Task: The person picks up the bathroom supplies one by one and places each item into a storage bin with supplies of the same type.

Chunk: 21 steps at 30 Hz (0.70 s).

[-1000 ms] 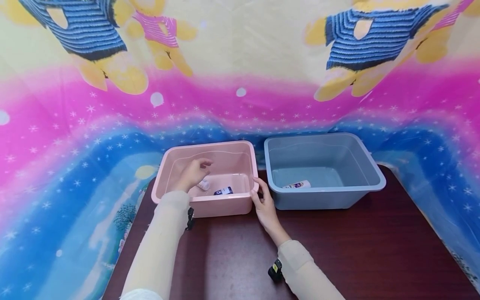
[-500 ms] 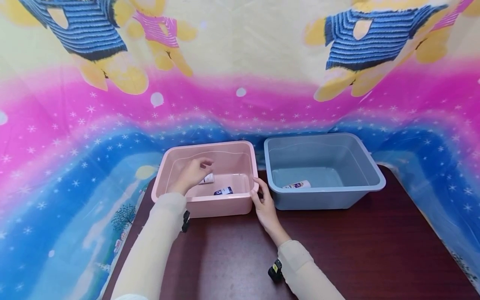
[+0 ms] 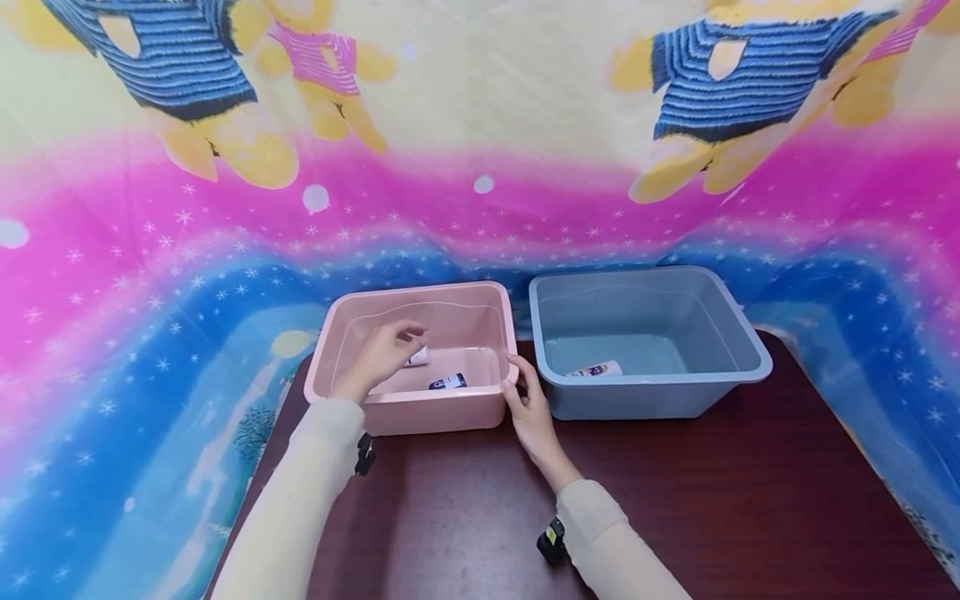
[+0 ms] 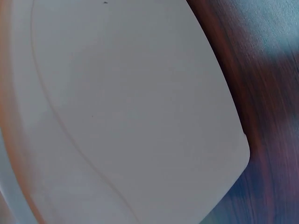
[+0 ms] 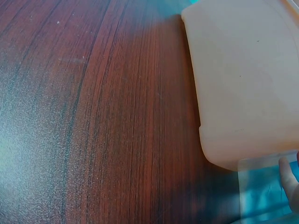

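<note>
In the head view my left hand point(image 3: 381, 354) hangs inside the pink plastic bin point(image 3: 442, 414), having reached over its front rim. Its fingers are loosely curved, with nothing visible between thumb and forefinger. A small white item point(image 3: 418, 357) shows just below the fingers, partly covered by the hand. Right of it, a dark blue item with a white label point(image 3: 447, 382) lies on the bin's floor. My right hand point(image 3: 534, 415) holds the bin's rim at its front right corner, thumb to the front. One fingertip point(image 5: 288, 179) of it meets the bin in the right wrist view.
A grey-blue bin point(image 3: 637, 402) stands close on the right, holding a white bottle with a purple label point(image 3: 596, 369). Both bins sit on a dark reddish wooden table point(image 3: 465, 508). A printed cloth point(image 3: 480, 208) hangs behind and around the table.
The white item has shifted slightly right and back and turned inside the pink bin. My left forearm has swung a little left, while its fingers stay nearly in place. My right hand stays put.
</note>
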Motion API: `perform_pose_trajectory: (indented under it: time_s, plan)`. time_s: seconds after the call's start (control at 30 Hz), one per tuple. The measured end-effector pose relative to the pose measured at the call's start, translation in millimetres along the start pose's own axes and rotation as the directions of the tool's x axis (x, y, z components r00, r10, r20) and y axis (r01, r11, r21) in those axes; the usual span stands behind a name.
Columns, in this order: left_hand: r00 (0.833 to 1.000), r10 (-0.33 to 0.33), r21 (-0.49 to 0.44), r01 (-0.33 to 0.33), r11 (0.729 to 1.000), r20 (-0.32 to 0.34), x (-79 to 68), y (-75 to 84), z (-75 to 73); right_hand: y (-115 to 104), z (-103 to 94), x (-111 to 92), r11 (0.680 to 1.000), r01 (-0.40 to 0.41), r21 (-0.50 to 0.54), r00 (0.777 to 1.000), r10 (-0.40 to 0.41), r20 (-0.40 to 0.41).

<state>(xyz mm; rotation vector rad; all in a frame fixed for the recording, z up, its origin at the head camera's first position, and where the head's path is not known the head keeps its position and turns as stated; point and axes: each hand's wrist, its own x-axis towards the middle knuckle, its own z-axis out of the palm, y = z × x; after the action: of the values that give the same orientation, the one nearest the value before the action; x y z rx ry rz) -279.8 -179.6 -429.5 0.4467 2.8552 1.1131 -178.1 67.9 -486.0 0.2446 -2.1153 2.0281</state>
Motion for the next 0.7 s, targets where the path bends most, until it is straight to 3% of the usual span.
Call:
perform_pose_trajectory:
  time_s: [0.37, 0.7]
  plan:
    - [0.998, -0.011, -0.077, 0.006, 0.997, -0.066, -20.5, 4.0, -3.1, 0, 0.2, 1, 1.0, -0.005, -0.005, 1.0, 0.005, 0.008]
    - [0.983, 0.058, -0.095, -0.075, 0.993, -0.176, -44.7, 7.8, -2.0, -3, -1.5, 0, 1.0, -0.009, -0.026, 1.0, 0.01, 0.007]
